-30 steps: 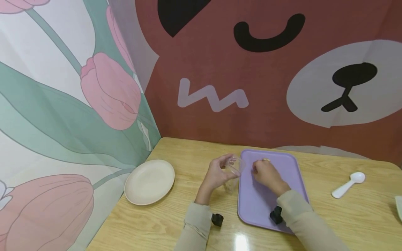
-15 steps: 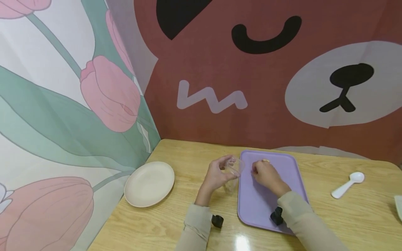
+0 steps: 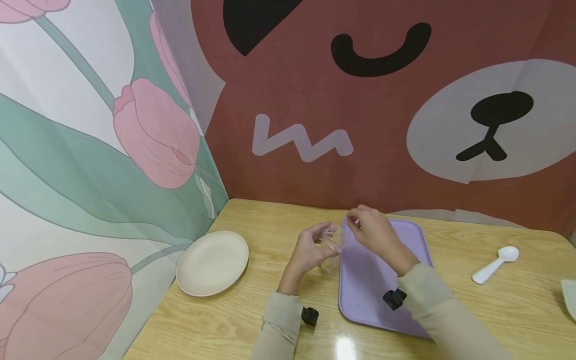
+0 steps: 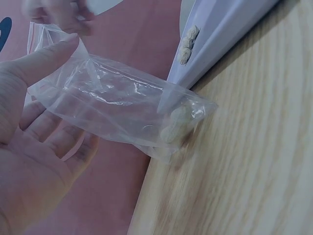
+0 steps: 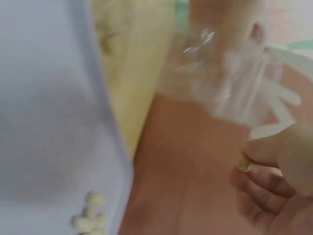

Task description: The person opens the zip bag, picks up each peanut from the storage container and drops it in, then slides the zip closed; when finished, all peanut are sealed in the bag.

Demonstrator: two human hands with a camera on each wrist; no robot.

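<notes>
My left hand (image 3: 310,249) holds a clear plastic zip bag (image 4: 110,95) by its open mouth, thumb on one side and fingers spread on the other. In the left wrist view a peanut (image 4: 177,125) shows in the bag's bottom corner, low over the wooden table. My right hand (image 3: 375,232) is raised over the far left corner of the purple tray (image 3: 373,295), close to the bag's mouth. In the right wrist view its thumb and fingertips pinch a peanut (image 5: 243,162). Several more peanuts (image 5: 90,218) lie at the tray's far end, hidden behind the right hand in the head view.
A cream plate (image 3: 212,263) stands on the wooden table (image 3: 270,220) at the left. To the tray's right lies a white spoon (image 3: 495,265), and a pale dish (image 3: 570,295) is cut off at the right edge. A printed cloth hangs behind the table.
My right hand has lifted from the tray's far part and moved left and away toward the bag's mouth, carrying a peanut. The left hand and bag have hardly moved.
</notes>
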